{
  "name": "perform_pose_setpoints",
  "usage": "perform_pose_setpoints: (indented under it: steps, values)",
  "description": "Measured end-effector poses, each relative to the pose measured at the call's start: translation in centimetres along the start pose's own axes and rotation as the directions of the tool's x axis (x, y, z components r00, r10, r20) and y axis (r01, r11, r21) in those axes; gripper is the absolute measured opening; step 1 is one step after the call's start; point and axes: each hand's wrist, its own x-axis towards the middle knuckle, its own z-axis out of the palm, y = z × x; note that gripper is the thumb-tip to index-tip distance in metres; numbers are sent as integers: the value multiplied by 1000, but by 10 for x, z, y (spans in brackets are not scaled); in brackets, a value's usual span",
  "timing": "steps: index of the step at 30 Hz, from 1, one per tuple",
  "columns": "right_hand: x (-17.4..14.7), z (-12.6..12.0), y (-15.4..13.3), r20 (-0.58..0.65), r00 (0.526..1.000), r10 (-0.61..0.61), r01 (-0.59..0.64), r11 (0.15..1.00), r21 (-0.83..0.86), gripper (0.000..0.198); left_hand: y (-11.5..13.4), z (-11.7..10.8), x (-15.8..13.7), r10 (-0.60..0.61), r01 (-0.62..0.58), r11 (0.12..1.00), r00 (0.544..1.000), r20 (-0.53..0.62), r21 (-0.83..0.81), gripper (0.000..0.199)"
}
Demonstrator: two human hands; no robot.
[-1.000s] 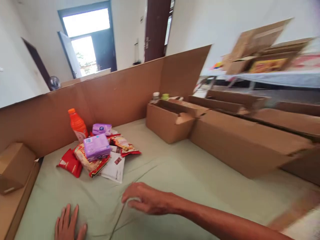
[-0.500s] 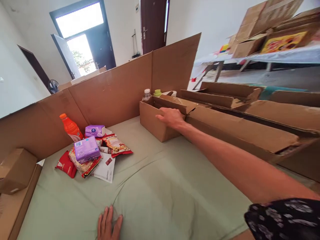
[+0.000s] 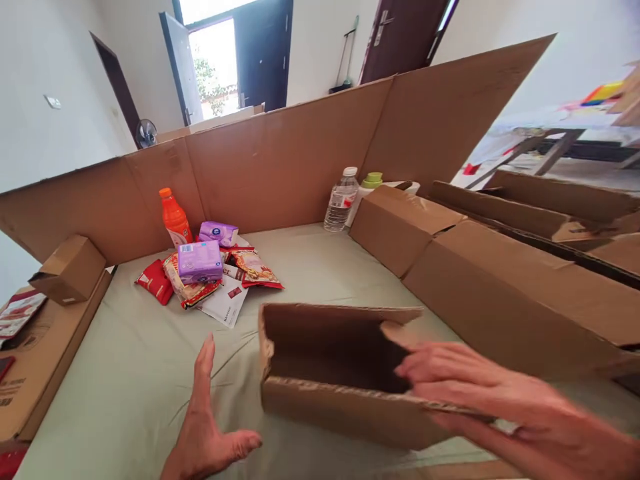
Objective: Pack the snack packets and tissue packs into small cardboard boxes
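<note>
Green cloth (image 3: 145, 380) spreads beneath the left hand (image 3: 203, 433), fingers apart; right hand (image 3: 480, 383) clamped on box (image 3: 350, 417); beyond the fingers, open door (image 3: 179, 73)

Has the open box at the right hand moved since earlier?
Yes: the open box has come away from the tall cardboard wall, toward the camera.

Brown corrugated cardboard box (image 3: 345, 408), rect. & narrow, open top facing up, long sides running approx. L–R. Int. in shadow; rim rough, w/ torn notch at L end; small flap bent in at R end, partly hidden. Located low-ctr. of view over pale-green cloth (image 3: 310, 267); base contact unclear.
</note>
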Motion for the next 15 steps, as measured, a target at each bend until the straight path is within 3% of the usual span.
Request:
perform_pose_setpoints:
  steps: [3,6,10,15]
  values:
    - [39,20,-38,181,979,-97,82,992,92,20,3,-14,-1,-20,22,993,1000,22,-119,132]
    - [73,40,-64,257,953,-159,107,973,205,19,-4,-28,-9,-73,74,976,997,11,-207,134]
    - [92,55,-79,247,945,-214,135,944,302,18,-11,-47,-19,-154,142,961,988,-31,-239,130]
    - [74,51,-62,175,959,-223,185,960,211,55,-18,-63,-16,-165,147,956,985,-52,-254,130]
